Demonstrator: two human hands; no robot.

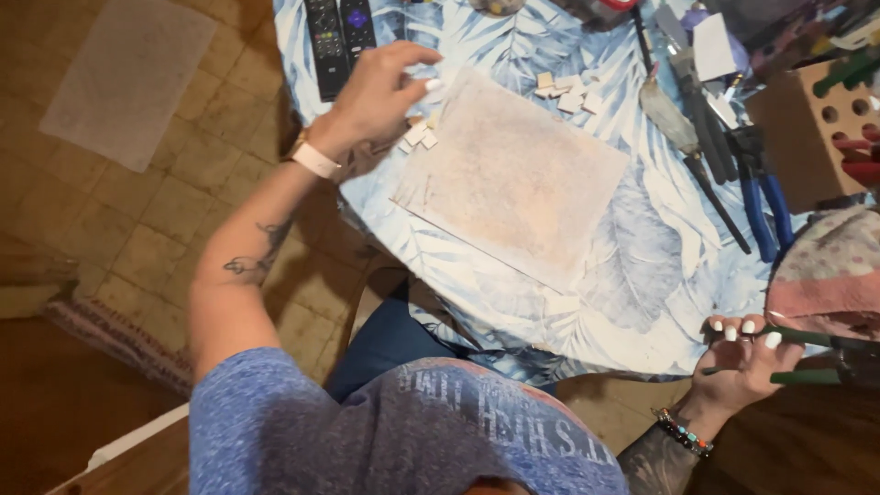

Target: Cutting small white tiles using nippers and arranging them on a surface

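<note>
Leaf-print table (642, 266) bears pale board (513, 174), tile pieces (568, 92), remotes (339, 37), blue-handled pliers (765, 197).

The left arm (240, 266) is stretched out far ahead, and it is bent a little at the elbow. A dark tattoo is seen on the forearm, and a pale band is worn at the wrist. The left hand (380, 92) is turned palm down, with the fingers curled in and the fingertips (431, 84) pinched close together. The right arm is kept low and close to the body, and only the forearm and wrist are seen. A string of beads is worn there. The right hand (747, 362) is turned palm up. Its fingers are curled tight, and white nails are shown on them.
</note>
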